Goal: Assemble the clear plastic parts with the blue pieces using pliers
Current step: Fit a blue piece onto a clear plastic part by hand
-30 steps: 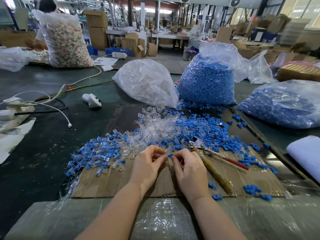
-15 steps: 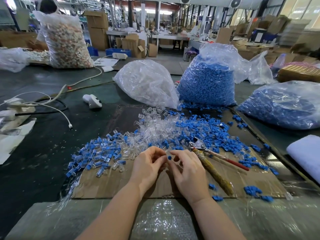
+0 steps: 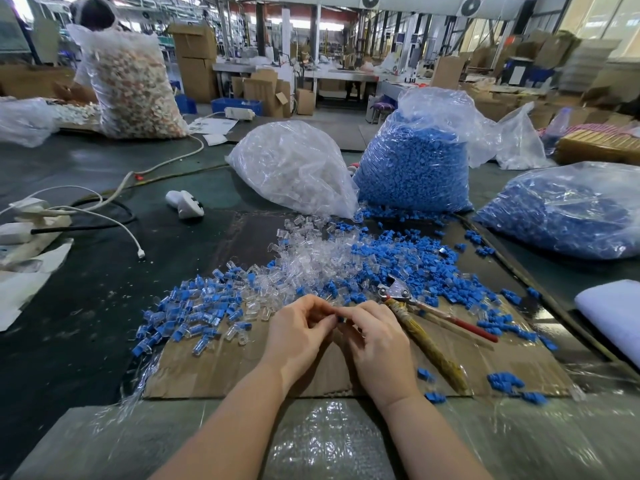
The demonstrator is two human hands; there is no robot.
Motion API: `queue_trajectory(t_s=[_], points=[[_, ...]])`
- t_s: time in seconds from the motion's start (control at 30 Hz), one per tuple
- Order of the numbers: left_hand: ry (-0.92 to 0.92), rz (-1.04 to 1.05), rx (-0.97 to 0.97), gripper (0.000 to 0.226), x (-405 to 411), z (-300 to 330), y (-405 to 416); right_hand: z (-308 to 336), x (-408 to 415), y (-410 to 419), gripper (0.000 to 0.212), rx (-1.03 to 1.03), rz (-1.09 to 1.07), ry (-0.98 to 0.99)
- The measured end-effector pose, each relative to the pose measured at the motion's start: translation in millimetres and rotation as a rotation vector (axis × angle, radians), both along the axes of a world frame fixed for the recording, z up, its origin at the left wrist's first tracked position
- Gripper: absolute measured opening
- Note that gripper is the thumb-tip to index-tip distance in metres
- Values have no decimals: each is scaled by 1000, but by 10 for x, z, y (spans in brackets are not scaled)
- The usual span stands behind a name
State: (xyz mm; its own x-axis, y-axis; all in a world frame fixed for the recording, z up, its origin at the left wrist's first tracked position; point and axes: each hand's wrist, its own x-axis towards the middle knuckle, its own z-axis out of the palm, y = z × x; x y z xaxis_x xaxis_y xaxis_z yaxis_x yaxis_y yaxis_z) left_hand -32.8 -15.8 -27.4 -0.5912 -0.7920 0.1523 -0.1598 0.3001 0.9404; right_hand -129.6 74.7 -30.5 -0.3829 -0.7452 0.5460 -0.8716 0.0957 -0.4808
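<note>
A person's two bare hands meet fingertip to fingertip over a sheet of cardboard (image 3: 242, 368). The left hand (image 3: 298, 336) and right hand (image 3: 379, 342) both have curled fingers pinching one small blue piece (image 3: 340, 319), which shows only as a speck between the fingertips; whether a clear part is already joined to it cannot be told. Just beyond the fingertips lies a loose heap of clear plastic parts (image 3: 311, 261) mixed with blue pieces (image 3: 415, 265), and to the left of the left fingers a spread of what look like assembled units (image 3: 194, 306). The pliers (image 3: 408, 299) lie untouched just to the right of the right fingers, handles pointing toward the person. The piece is tiny and held only at the tips, so it could likely slip and vanish into the heap, or seat crookedly if pressed off-line. Reaching for the pliers could loosen the pinch.
</note>
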Motion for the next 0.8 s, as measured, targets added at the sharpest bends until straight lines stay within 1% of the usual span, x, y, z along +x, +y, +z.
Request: queue_trajectory(t_s=[0.13, 0.23, 0.3, 0.37, 0.43, 0.47, 0.57, 0.67, 0.8], points=[[-37, 3, -9, 13, -9, 12, -7, 21, -19, 15, 25, -11, -70, 27], [-44, 11, 4, 11, -14, 13, -10, 76, -109, 66, 38, 98, -266, 8], [-58, 23, -5, 9, -15, 7, -23, 122, -237, 128, 49, 275, -461, 22], [-73, 23, -14, 7, -16, 4, -30, 166, -392, 199, 62, 534, -630, 32], [-73, 23, -7, 7, -22, 5, -30, 204, -515, 259, 73, 734, -680, -13], [-74, 22, -2, 7, -24, 7, -28, 210, -555, 278, 76, 787, -673, -35], [-88, 16, 3, 6, -27, 14, -29, 216, -595, 292, 72, 821, -647, -14], [-73, 15, 28, 6, -24, 19, -35, 178, -555, 296, 61, 797, -626, 117], [-32, 27, 108, 9, -29, 39, -34, 215, -506, 333, 46, 707, -589, 301]])
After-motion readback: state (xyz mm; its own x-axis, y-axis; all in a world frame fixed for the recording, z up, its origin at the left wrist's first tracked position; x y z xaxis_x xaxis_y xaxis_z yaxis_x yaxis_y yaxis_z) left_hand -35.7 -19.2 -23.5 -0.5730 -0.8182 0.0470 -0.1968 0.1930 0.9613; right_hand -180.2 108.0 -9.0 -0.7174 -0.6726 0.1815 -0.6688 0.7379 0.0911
